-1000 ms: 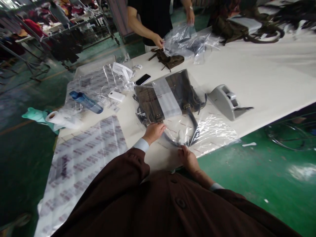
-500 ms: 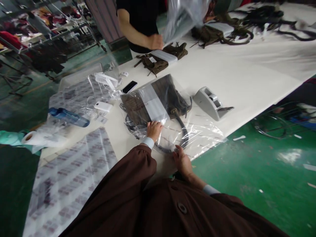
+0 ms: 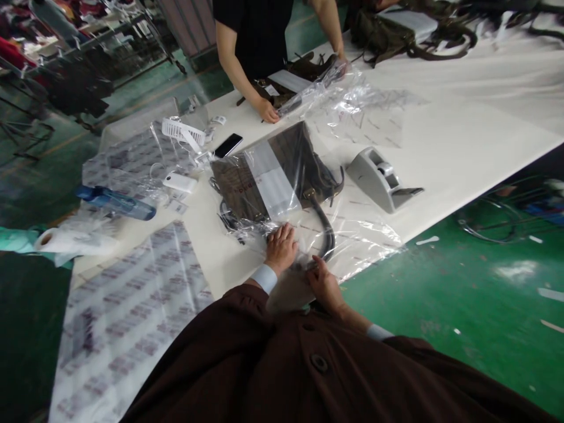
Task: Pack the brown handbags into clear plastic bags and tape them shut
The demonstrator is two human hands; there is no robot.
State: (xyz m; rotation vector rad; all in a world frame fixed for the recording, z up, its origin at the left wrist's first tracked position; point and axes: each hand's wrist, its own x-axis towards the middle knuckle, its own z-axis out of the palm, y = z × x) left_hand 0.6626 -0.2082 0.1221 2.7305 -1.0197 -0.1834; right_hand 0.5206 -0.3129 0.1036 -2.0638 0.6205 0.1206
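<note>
A dark brown bag (image 3: 259,176) with a white paper insert lies inside a clear plastic bag (image 3: 352,226) on the white table (image 3: 462,141). Its dark strap (image 3: 326,232) curls toward the table's near edge. My left hand (image 3: 281,248) rests flat on the plastic, fingers stretched out, just below the brown bag. My right hand (image 3: 324,284) is closed in a pinch on the plastic bag's near edge, beside the strap's end.
A grey tape dispenser (image 3: 382,178) stands right of the bag. A phone (image 3: 228,145), a white fan (image 3: 183,131), a blue bottle (image 3: 115,202), a paper roll (image 3: 73,241) and printed plastic sheets (image 3: 127,311) lie to the left. Across the table a person's hands (image 3: 268,110) handle another plastic bag.
My left hand has slid down from the brown bag's edge onto the plastic nearer my right hand. The person opposite has lowered their raised plastic bag onto the table.
</note>
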